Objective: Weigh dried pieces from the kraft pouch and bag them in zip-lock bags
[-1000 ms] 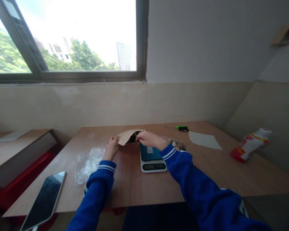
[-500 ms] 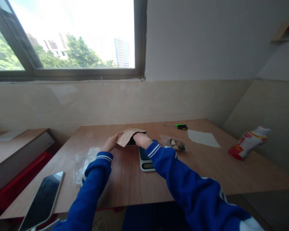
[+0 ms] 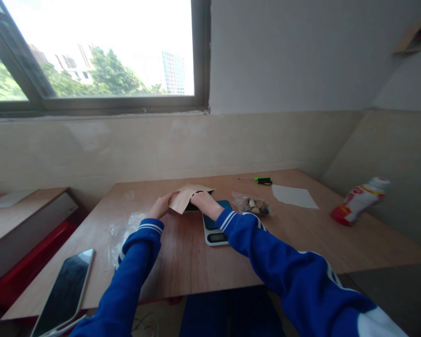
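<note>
A brown paper bag (image 3: 183, 198) lies on its side over the table with its dark mouth facing right. My left hand (image 3: 160, 206) grips the bag's left side, thumb on top. Into the mouth reaches my right hand (image 3: 204, 202); its fingers are hidden inside, so what they touch does not show. Under my right wrist sits a kitchen scale (image 3: 216, 237) with a teal top and a small display, partly covered by my forearm. To the right of the scale rests a clear plastic bag of brownish pieces (image 3: 255, 206).
Crumpled clear plastic (image 3: 128, 231) lies beside my left sleeve, and a phone (image 3: 65, 292) is at the near left edge. Screwdrivers (image 3: 264, 180) and a white paper sheet (image 3: 294, 196) are at the back right. A red-and-white bottle (image 3: 359, 201) stands tilted in view further right.
My right hand has drawn slightly back, with more of its back showing at the bag's mouth. My left hand keeps its hold. The view has shifted a little.
</note>
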The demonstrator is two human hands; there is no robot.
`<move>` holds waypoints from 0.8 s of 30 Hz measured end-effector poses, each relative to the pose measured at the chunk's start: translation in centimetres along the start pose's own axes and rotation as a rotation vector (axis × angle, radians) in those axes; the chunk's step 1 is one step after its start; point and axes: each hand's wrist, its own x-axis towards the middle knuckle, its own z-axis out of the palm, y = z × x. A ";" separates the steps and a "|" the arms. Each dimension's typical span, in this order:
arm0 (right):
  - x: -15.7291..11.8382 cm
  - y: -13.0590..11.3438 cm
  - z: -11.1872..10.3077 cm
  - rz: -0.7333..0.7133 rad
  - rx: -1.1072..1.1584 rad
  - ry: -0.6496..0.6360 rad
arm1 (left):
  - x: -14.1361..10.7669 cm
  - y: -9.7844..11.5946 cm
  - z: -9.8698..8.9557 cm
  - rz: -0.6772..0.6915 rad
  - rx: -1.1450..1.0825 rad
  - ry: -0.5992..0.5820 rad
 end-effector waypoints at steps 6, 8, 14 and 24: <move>-3.0 0.5 -2.8 0.015 -0.004 0.063 | 0.8 -1.1 0.0 0.017 -0.015 -0.019; -4.5 1.5 -3.4 0.040 0.104 0.189 | 1.0 -1.4 0.0 0.015 -0.020 -0.023; -9.3 5.8 -0.9 0.334 0.620 0.514 | 1.1 -1.1 -0.4 -0.001 -0.019 -0.021; -9.5 8.0 3.4 0.363 0.538 0.397 | 0.9 -1.1 -0.3 0.027 -0.035 -0.021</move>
